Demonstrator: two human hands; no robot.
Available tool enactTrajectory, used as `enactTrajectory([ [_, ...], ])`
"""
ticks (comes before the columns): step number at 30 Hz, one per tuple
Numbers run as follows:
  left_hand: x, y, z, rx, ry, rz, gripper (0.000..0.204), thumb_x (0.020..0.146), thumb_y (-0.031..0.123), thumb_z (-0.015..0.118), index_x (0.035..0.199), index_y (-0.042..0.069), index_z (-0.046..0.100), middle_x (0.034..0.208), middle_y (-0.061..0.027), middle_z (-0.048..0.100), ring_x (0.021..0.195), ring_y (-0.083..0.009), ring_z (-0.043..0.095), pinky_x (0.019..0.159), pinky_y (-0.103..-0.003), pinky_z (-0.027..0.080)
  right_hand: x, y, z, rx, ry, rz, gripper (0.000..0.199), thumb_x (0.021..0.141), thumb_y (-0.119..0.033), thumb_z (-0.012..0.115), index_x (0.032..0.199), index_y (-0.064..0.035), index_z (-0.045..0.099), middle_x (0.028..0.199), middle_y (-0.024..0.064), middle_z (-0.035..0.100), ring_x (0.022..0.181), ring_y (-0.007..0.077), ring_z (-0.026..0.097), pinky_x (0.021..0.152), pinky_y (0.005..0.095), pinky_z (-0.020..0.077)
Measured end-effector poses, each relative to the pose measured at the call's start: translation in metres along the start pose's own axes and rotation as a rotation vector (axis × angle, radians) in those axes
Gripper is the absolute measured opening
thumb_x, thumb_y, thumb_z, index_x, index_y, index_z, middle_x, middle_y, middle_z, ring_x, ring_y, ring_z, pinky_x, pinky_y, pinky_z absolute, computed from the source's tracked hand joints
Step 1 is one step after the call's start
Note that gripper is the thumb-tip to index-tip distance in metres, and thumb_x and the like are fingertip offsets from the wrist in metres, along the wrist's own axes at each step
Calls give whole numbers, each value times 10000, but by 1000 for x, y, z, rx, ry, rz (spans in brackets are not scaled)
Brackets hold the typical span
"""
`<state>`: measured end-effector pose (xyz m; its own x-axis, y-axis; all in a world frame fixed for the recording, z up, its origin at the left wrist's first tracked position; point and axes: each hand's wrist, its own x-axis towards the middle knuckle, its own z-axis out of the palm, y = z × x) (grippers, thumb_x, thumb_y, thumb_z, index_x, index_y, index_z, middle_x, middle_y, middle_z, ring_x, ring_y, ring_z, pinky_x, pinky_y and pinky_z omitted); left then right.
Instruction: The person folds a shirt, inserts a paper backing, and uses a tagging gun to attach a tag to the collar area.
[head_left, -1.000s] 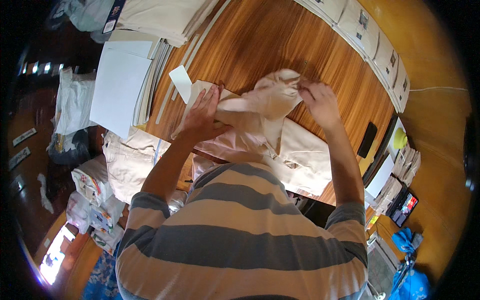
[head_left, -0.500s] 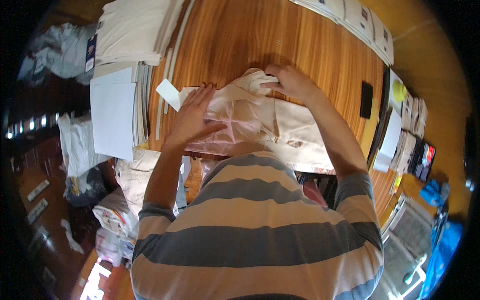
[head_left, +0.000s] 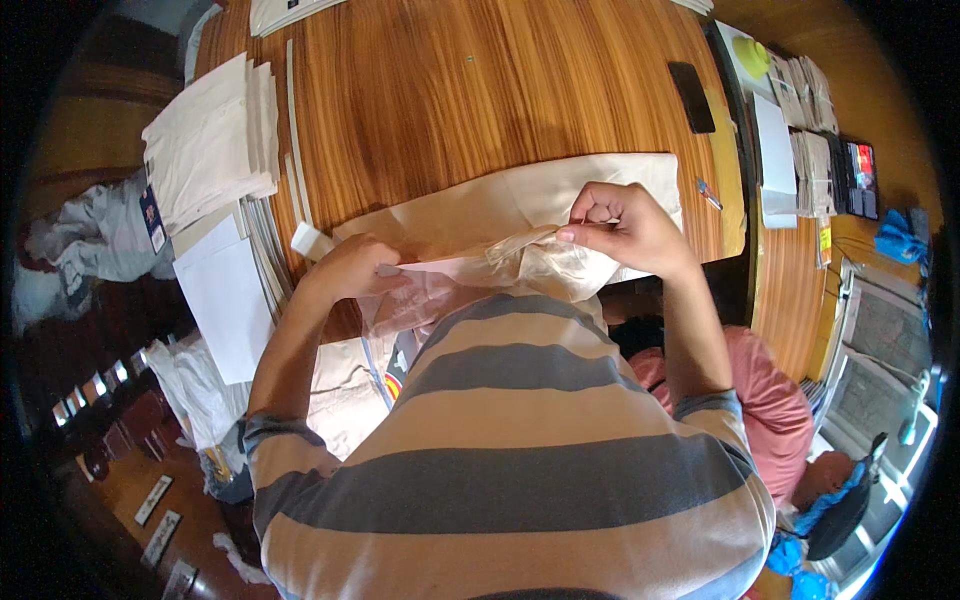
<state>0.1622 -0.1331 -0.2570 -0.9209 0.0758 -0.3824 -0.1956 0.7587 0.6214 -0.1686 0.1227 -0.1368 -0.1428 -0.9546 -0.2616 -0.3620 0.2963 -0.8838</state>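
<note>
A cream garment [head_left: 430,215] lies spread across the near part of the wooden table, its front portion gathered up close to my body. My left hand [head_left: 357,268] is closed on the left end of its near edge, fingers curled under. Thumb and forefinger of my right hand [head_left: 628,232] pinch a bunched fold on the right side. Between both hands the cloth is creased, with a thin, pinkish part hanging over the table edge. Just beyond my left hand rests a small white card [head_left: 311,241]. The kind of garment is hard to make out.
Left stand folded cream garments [head_left: 212,140] and a stack of white sheets [head_left: 222,290]. A black phone [head_left: 691,97] and a pen [head_left: 709,194] lie on the right. Wrapped bundles [head_left: 812,170] sit farther right. A reddish-pink clothed shape [head_left: 765,390] is close by my right elbow.
Both hands have come nearer my body, pulling the front of the cloth with them. More of the cream cloth now shows flat beyond them. The view has shifted.
</note>
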Motion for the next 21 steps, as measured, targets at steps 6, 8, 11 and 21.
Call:
enactTrajectory([
  [6,3,-11,-1,-273,117,-72,324,890,290,822,859,-8,699,727,-210,622,699,-377,668,621,-442,474,-7,36,10,-124,210,67,240,953,-213,835,945,-8,709,593,-42,433,569,55,334,516,284,289],
  [8,10,-20,0,-281,105,-121,302,898,290,822,939,7,726,753,-194,651,696,-368,673,651,-417,505,10,77,2,-200,303,4,273,954,-258,827,948,-10,713,630,7,518,564,104,444,533,301,366],
  [11,22,-27,18,-437,322,-117,330,914,292,815,1081,15,745,826,-170,711,732,-352,708,726,-389,562,33,141,7,-465,341,-7,340,954,-358,795,926,-27,719,747,91,662,663,260,630,629,387,505],
  [21,72,65,81,137,747,-168,626,968,378,704,1550,197,560,1667,-176,419,1526,-413,380,1241,-585,283,25,152,67,-693,574,-173,443,1034,-317,625,1402,-71,609,1471,189,583,1378,406,536,1137,525,439],
])
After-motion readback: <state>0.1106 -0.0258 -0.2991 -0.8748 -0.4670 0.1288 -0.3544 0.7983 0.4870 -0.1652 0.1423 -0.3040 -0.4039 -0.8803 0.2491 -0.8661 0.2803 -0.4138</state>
